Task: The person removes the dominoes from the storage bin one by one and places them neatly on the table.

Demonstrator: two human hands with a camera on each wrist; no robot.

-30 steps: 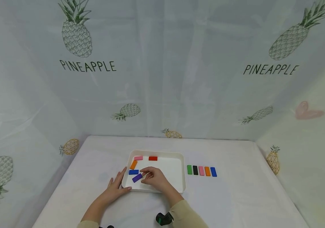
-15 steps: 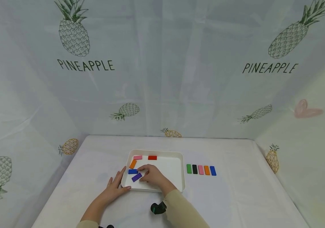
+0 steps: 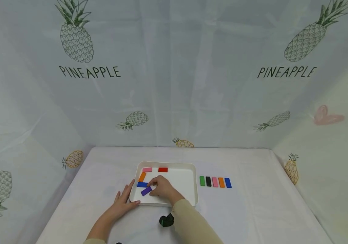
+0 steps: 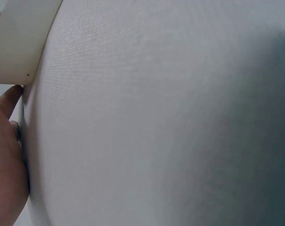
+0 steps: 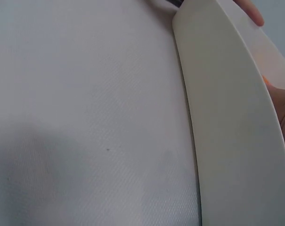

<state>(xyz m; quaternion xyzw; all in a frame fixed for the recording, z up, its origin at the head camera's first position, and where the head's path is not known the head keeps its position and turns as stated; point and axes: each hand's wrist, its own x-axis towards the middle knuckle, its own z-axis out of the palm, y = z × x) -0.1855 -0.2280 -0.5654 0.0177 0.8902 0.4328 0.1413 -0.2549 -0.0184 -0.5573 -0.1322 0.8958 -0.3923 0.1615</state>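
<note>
We judge the step in hand to be adjusting the purple block (image 3: 145,191), which lies slanted inside the left half of the white tray (image 3: 180,178). The thumb and index finger of our right hand (image 3: 163,189) curl in on its right-hand end, in what looks like a pinch, though how firm we cannot tell. Our left hand (image 3: 119,205) has its fingers spread, thumb and forefinger apart at the tray's near left corner, likely steadying it. The next move, we think, calls for a light turn of the block without nudging the blue block (image 3: 141,184) just beyond it. The orange block (image 3: 142,177), pink block (image 3: 147,169) and red block (image 3: 163,169) lie farther toward the tray's far wall; a row of five blocks (image 3: 215,182) waits to the tray's right. All are flat, matte-looking rectangles. The tray looks like smooth plastic, shallow with rounded corners, and around it the white cloth (image 4: 133,117) shows a fine weave.
</note>
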